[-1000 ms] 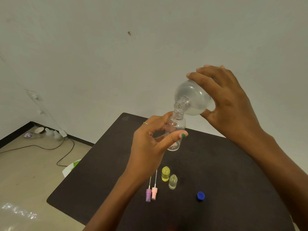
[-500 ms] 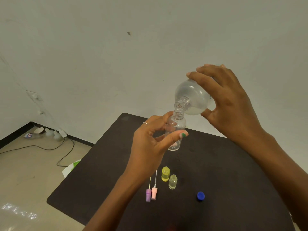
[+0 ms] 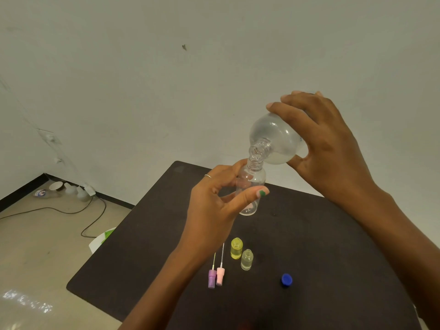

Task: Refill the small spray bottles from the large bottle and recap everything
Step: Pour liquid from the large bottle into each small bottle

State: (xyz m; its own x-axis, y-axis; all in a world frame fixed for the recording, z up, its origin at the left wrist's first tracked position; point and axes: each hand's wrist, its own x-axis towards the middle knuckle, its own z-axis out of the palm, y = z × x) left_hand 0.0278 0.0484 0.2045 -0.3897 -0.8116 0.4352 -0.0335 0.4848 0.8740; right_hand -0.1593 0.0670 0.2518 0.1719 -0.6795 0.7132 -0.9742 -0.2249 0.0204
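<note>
Decanting in progress above a dark matte table (image 3: 321, 234); no legible labels or writing.

The right hand (image 3: 326, 148) is gripping one large clear bottle (image 3: 276, 141), tilted mouth-down onto the neck of one small clear bottle (image 3: 252, 184), which the left hand (image 3: 214, 201) is pinching between thumb and fingers. On the table are standing two small uncapped bottles, one yellow (image 3: 236, 248), one clear (image 3: 247, 259); beside them are lying two spray tops with dip tubes, purple (image 3: 212, 278) and pink (image 3: 220, 277), and one round blue cap (image 3: 286, 279).
</note>
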